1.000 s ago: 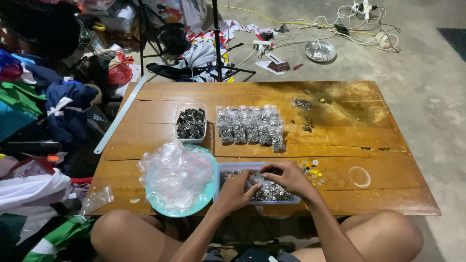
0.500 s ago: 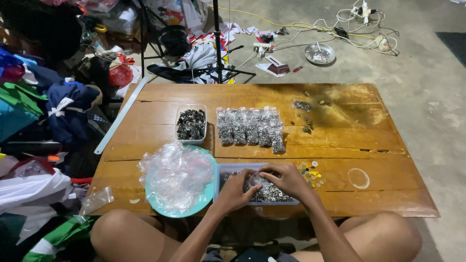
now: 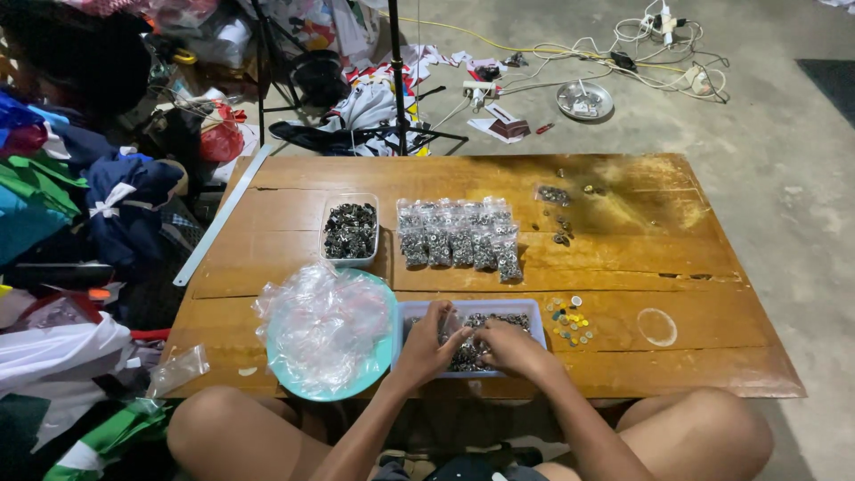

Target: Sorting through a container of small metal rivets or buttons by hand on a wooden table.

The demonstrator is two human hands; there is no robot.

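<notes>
Fingers (image 3: 438, 322) of both hands curl together, pinching into small metal parts in the tray (image 3: 531, 308) at six o'clock on the desk (image 3: 623, 258), with filled bags (image 3: 459, 233) lined up at twelve o'clock and many parts left loose.

In the tray (image 3: 525, 311), the small dark metal pieces (image 3: 469, 354) are too tiny to identify, and both hands (image 3: 472, 346) hide their fingertips among them.
</notes>
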